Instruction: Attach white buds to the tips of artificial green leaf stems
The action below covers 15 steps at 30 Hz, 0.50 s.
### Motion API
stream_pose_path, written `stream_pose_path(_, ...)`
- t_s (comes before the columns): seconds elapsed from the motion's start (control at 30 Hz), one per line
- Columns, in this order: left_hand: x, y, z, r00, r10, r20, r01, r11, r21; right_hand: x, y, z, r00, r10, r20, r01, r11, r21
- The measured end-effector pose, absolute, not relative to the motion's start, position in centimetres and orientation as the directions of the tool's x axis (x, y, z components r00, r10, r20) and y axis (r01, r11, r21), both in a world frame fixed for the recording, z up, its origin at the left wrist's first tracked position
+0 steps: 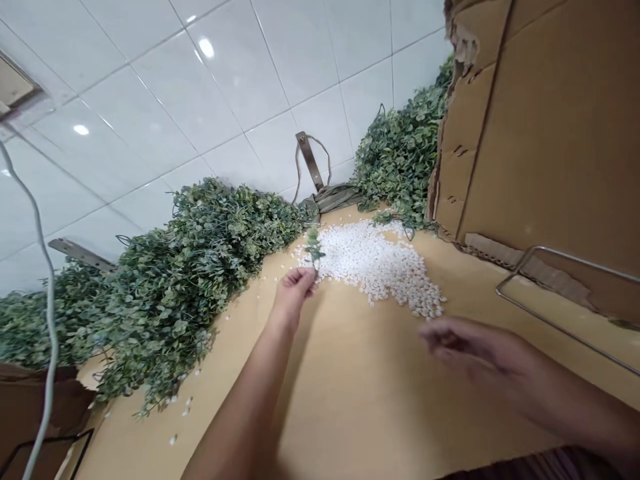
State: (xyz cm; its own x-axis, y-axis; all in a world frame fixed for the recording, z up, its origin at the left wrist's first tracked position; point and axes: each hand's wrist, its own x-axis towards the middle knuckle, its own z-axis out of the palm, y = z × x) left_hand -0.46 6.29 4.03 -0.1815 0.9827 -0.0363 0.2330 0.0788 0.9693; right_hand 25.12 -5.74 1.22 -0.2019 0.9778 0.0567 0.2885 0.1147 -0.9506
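Note:
My left hand [296,287] is closed in a pinch on the stem of a small green leafy sprig [313,247], which stands upright above the fingertips. Just beyond it, a loose pile of small white pieces [375,260] is spread on the tan tabletop [350,387]. On the near right side of that pile hovers my right hand [465,347], its fingers partly bent and smeared by motion. Whether anything is between those fingers I cannot make out.
Heaps of green artificial foliage [200,260] line the left and back; another foliage heap [405,153] stands at the back right. A large cardboard box [550,127] rises at right near a metal wire frame [540,250]. A white cable [43,267] hangs at left before the tiled wall [225,87].

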Motion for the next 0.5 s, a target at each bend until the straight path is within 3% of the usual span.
stream_pose_path(0.07, 1.0, 3.3, 3.6, -0.091, 0.992, -0.086, 0.193, 0.102, 0.976, 22.4, -2.8, 2.3, -0.284, 0.957, 0.065, 0.263, 0.143, -0.954)
stream_pose_path(0.2, 3.1, -0.2, 2.3, 0.103, 0.977, -0.184, 0.048, 0.18, 0.982, 17.8, 0.9, 2.2, -0.237, 0.954, 0.184, 0.28, 0.249, -0.927)
stream_pose_path(0.37, 3.8, -0.1, 1.1, 0.085, 0.971, -0.221, -0.072, 0.228, 0.971, 16.1, 2.1, 0.8, -0.252, 0.952, 0.173, 0.292, 0.246, -0.924)
stream_pose_path(0.5, 3.6, 0.4, 0.5, 0.064, 0.971, -0.23, -0.124, 0.237, 0.964, 16.2, 2.7, 0.2, -0.265, 0.956, 0.123, 0.1, 0.154, -0.983)
